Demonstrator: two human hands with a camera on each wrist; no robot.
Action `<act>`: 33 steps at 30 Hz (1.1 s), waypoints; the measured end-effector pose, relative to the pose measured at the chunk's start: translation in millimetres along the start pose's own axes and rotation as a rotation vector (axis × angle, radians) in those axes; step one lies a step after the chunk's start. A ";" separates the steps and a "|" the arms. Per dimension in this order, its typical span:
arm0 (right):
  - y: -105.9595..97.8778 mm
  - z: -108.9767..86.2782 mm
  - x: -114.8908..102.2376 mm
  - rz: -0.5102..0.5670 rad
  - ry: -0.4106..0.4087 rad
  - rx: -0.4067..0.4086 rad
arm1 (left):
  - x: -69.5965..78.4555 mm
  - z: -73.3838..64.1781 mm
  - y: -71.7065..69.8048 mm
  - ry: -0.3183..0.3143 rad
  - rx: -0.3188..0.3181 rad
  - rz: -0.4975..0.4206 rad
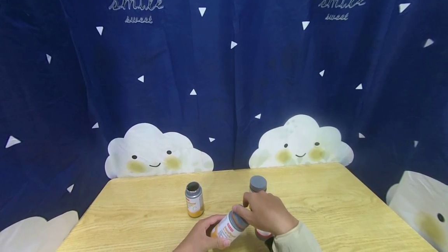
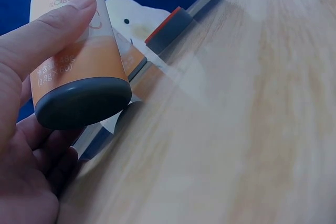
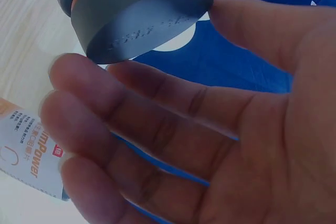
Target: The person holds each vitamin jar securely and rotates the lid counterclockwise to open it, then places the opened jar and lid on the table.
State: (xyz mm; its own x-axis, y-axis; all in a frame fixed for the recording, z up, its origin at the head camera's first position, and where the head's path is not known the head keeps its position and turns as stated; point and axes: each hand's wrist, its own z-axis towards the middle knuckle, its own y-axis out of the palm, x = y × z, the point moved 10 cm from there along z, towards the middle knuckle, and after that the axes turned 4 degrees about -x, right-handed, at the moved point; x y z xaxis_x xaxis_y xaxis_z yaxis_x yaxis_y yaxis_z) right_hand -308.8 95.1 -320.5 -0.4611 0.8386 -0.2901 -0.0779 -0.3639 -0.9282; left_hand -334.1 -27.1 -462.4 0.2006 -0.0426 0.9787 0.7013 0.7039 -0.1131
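In the head view my left hand grips a tilted white-and-orange tablet bottle with a grey base, thumb across its label. My right hand reaches over from the right and pinches its grey bottle cap. The right wrist view shows thumb and fingertips at the rim of the cap, with an orange ring around the cap's lower edge. In the left wrist view the bottle's grey base hangs above the tabletop, fingers curled behind it.
An uncapped bottle stands upright left of my hands. Another bottle with a grey cap and red near its base stands partly hidden behind my right hand. The wooden table ends at a blue cloud-print curtain.
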 end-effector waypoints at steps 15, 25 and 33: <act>6.2 3.1 -6.7 0.056 -0.084 -0.038 | 1.3 0.4 0.4 -0.018 0.003 -0.010; 6.8 2.1 -11.3 0.085 -0.144 -0.068 | -0.1 0.0 1.1 -0.027 0.003 -0.009; 8.1 3.6 -11.6 0.138 -0.159 -0.110 | 1.9 0.6 1.3 -0.022 -0.002 -0.030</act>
State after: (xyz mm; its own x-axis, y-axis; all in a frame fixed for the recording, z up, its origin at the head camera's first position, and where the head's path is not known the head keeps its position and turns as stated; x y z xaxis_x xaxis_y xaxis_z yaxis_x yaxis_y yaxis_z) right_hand -307.2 80.9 -323.8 -0.5948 0.7065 -0.3836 0.0885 -0.4167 -0.9047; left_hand -333.2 -25.8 -460.5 0.1645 -0.0477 0.9852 0.7079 0.7013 -0.0842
